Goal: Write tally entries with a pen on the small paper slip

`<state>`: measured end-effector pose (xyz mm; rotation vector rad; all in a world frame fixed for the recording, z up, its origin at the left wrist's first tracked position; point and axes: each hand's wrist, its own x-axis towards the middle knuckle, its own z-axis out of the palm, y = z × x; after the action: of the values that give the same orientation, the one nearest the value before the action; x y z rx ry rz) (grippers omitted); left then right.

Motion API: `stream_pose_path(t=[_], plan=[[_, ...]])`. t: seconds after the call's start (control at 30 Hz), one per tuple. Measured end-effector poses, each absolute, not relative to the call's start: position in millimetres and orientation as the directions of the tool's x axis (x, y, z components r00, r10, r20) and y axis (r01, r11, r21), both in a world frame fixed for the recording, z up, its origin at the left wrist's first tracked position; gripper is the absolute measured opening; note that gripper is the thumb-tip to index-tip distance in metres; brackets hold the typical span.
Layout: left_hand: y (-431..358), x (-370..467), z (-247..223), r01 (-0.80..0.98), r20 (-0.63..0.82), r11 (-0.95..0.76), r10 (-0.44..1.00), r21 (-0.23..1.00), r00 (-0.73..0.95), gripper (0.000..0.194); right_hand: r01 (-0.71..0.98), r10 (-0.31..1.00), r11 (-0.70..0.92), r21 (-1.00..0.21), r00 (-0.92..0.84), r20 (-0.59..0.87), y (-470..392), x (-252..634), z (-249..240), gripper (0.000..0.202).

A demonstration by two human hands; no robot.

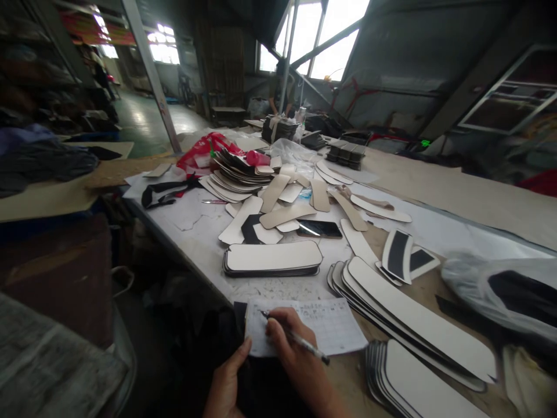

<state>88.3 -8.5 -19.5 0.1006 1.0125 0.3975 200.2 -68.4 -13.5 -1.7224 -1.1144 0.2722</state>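
A right hand [300, 360] is clamping a pen [307, 345] over a written sheet [337, 328], covering part of it.
The left hand [228, 377] is resting its thumb at the sheet's left edge; its fingers are hiding, so I cannot tell whether it is gripping. Just beyond the sheet, 1 short pale stack [274, 257] is lying; to the sheet's right, 2 longer stacks [418, 313] are fanning out. Past the short stack, beyond the sheet, a phone [319, 230] is lying among loose strips [287, 216]. Well right of the sheet, a clear plastic bag [467, 276] is holding something black [522, 293], perhaps fabric. Far beyond the sheet, leftward, a red plastic bag [191, 158] is lying crumpled. White covering is spreading across the table [191, 226] beyond the sheet; farther back, another person [278, 93] is standing near bright windows [337, 29].
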Motion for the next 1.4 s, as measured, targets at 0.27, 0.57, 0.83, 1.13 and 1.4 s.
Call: stream_pose_path(t=[0.27, 0.57, 0.83, 1.13, 1.4], plan=[[-11, 88, -33, -0.364, -0.800, 0.893, 0.414, 0.264, 0.434, 0.052, 0.607, 0.797, -0.091, -0.789, 0.520, 0.308, -52, 202, -8, 0.019], [-8, 89, -19, -0.351, -0.817, 0.877, 0.450, 0.328, 0.360, 0.045, 0.574, 0.722, -0.076, -0.815, 0.595, 0.352, -47, 204, -24, 0.023], [-7, 89, -29, -0.415, -0.778, 0.869, 0.451, 0.270, 0.437, 0.040, 0.624, 0.787, -0.077, -0.777, 0.516, 0.337, -46, 202, -27, 0.017], [-5, 91, -33, -0.431, -0.791, 0.878, 0.409, 0.207, 0.455, 0.047, 0.609, 0.705, -0.109, -0.785, 0.605, 0.371, -48, 203, -28, 0.021], [-6, 92, -31, -0.438, -0.762, 0.842, 0.499, 0.314, 0.413, 0.053, 0.526, 0.626, -0.140, -0.839, 0.704, 0.337, -47, 202, -25, 0.027]])
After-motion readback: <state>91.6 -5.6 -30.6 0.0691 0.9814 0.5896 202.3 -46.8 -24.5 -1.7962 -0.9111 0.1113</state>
